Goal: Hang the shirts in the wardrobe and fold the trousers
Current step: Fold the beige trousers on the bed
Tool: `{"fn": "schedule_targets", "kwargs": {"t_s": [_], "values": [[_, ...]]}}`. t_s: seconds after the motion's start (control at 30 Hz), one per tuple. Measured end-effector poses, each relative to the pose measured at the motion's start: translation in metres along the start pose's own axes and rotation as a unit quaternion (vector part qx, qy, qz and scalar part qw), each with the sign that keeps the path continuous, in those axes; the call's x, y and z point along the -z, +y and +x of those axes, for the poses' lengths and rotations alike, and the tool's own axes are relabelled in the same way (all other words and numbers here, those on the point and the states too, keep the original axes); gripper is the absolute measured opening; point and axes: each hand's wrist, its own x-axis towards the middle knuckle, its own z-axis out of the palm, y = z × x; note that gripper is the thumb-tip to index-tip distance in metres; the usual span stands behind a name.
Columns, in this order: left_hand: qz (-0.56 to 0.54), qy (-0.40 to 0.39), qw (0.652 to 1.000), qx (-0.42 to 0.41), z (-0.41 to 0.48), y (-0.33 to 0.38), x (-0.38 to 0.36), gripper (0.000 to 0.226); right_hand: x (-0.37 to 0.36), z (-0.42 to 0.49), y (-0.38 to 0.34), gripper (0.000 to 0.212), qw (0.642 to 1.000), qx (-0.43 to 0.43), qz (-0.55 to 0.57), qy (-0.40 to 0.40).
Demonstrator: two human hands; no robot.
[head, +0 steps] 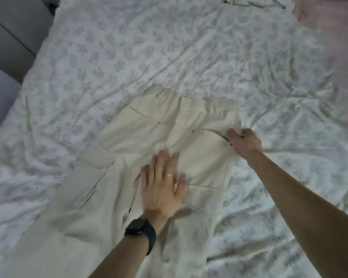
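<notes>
A pair of cream trousers (pixel 141 137) lies spread on the bed, waistband toward the far side and legs running down to the near edge of the view. My left hand (pixel 163 185) rests flat on the crotch area with fingers spread, palm down; a ring and a black watch show on that arm. My right hand (pixel 244 140) is closed on the right side edge of the trousers by the pocket opening, pinching the fabric.
The bed is covered with a wrinkled white sheet with a pale floral print (pixel 149 53). A pinkish pillow or cover (pixel 329 27) lies at the far right. Another crumpled light garment (pixel 249 2) shows at the top edge. A grey padded surface (pixel 8 33) stands at the left.
</notes>
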Motion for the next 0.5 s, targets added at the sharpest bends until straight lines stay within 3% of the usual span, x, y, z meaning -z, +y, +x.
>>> {"fn": "schedule_targets", "kwargs": {"t_s": [0.13,0.23,0.37,0.5], "values": [[0.006,-0.032,0.999,0.029,-0.128,0.049,-0.039,0.072,-0.013,-0.03,0.006,0.064,0.998,-0.022,0.043,-0.044],[0.021,-0.049,0.989,0.137,-0.182,0.067,-0.068,0.081,-0.017,-0.045,0.017,0.064,0.994,-0.055,0.055,-0.084],[0.012,-0.116,0.968,0.221,-0.211,0.077,-0.07,0.085,-0.009,-0.056,0.029,0.043,0.996,-0.027,0.002,-0.082],[0.051,-0.133,0.96,0.24,-0.206,0.07,-0.047,0.089,-0.001,-0.06,0.023,0.028,0.996,-0.056,0.061,-0.041]]}}
